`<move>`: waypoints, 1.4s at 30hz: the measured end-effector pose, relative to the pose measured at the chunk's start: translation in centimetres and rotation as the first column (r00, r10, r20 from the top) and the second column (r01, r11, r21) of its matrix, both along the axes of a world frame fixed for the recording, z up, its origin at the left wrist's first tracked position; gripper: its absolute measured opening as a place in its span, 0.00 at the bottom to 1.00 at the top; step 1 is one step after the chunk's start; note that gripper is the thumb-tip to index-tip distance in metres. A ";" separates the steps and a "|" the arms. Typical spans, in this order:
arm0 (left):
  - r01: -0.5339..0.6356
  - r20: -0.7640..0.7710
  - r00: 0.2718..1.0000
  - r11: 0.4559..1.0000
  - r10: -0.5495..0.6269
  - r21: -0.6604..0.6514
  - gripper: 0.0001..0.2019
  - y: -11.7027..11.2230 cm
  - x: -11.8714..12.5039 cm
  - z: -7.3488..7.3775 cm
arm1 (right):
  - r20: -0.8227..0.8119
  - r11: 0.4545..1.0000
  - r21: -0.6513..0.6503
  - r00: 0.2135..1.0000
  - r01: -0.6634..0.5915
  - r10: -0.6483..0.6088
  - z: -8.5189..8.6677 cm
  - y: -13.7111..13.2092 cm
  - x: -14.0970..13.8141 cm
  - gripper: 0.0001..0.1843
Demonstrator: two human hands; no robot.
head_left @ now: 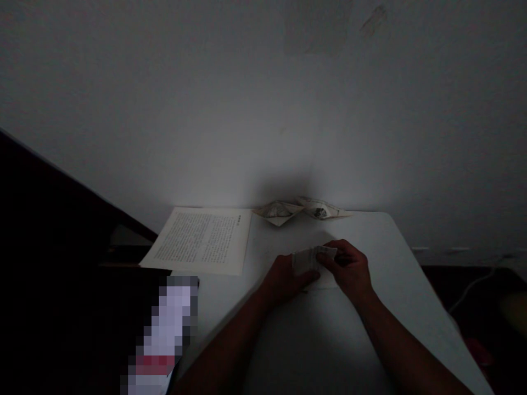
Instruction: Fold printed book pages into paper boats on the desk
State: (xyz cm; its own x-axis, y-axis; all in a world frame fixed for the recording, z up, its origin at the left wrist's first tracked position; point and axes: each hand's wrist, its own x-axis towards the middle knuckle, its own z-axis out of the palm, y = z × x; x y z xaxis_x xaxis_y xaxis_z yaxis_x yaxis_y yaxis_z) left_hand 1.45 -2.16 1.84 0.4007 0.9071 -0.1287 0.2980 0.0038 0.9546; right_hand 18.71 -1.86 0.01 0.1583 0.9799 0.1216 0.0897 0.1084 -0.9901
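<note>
A small folded sheet of printed paper [304, 261] is held between both hands, just above the white table. My left hand [286, 282] grips its left side, with the thumb lying across the lower front. At its upper right corner, my right hand [348, 269] pinches the paper between thumb and fingers. The paper's folds are too dim to make out fully. Beyond the hands, two folded paper boats [279, 213] stand side by side near the wall, made from similar printed paper.
Printed sheets [195, 238] lie at the table's back left and overhang its edge. A pixelated bright-screened object [164, 329] sits at the left edge. The white table [399, 274] meets a grey wall [206, 109]. A pale cable [473, 285] hangs at right.
</note>
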 end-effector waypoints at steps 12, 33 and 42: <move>0.011 0.025 1.000 0.996 -0.013 0.085 0.19 -0.1 0.1 0.5 | 0.018 0.986 0.058 0.988 0.154 -0.156 -0.1 -0.1 -0.4 0.10; 0.096 -0.084 0.993 0.973 -0.080 0.209 0.20 0.2 -0.2 0.7 | -0.027 0.995 -0.041 0.995 0.091 -0.092 0.5 -0.3 -0.3 0.12; 0.123 -0.130 0.987 0.962 -0.093 0.245 0.20 0.2 -0.4 0.6 | 0.165 0.994 0.108 0.986 -0.015 -0.003 0.6 -0.4 -0.1 0.11</move>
